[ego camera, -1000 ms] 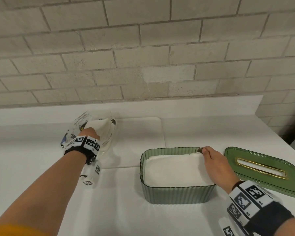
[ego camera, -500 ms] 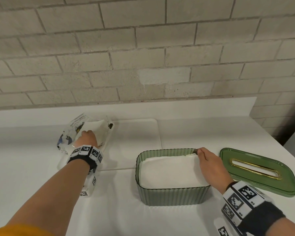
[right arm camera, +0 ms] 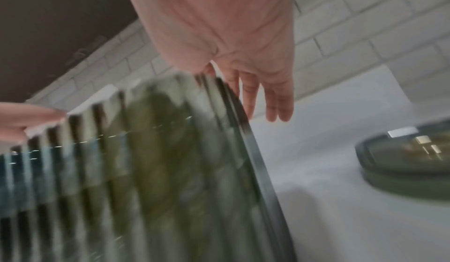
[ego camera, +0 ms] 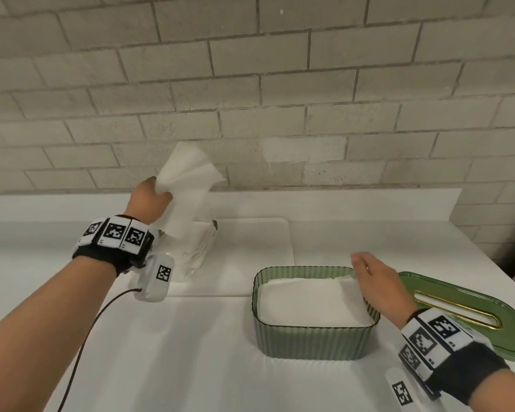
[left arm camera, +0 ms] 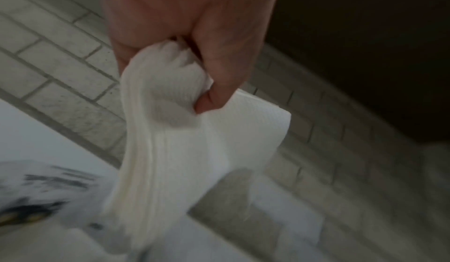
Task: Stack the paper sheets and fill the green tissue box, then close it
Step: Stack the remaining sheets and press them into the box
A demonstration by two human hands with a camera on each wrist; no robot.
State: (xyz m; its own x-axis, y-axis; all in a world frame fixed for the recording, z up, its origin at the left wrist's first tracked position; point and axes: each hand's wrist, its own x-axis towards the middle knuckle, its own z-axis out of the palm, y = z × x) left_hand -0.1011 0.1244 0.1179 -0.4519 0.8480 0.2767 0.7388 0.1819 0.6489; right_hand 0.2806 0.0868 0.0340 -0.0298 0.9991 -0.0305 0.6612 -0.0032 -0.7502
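A bunch of white, ribbed paper sheets (ego camera: 188, 185) is gripped in the L hand (ego camera: 147, 200), thumb and fingers curled tight round a crumpled corner, w/ the rest hanging down & fanning out. 1 s ago that hand was pressed low into the clear printed plastic wrapper (ego camera: 198, 248) on the counter; now it is raised above it w/ sheets drawn out, so another load is judged ready for the box. The R hand (ego camera: 375, 281) is held flat, fingers straight & relaxed, nothing gripped; it has been lifted off the far R corner it was pinching and now hovers over that corner of the green ribbed translucent tissue box (ego camera: 312, 341).

The box is already lined w/ flat white sheets (ego camera: 309, 303), the stack sitting just below the rim, so little room is judged left. The green oval lid w/ gold slot (ego camera: 464, 310) lies just R of the box, still off.

Between wrapper & box a bare stretch of white counter (ego camera: 191, 352) is seen; the carry path looks unobstructed. The brick wall (ego camera: 280, 99) stands close behind.
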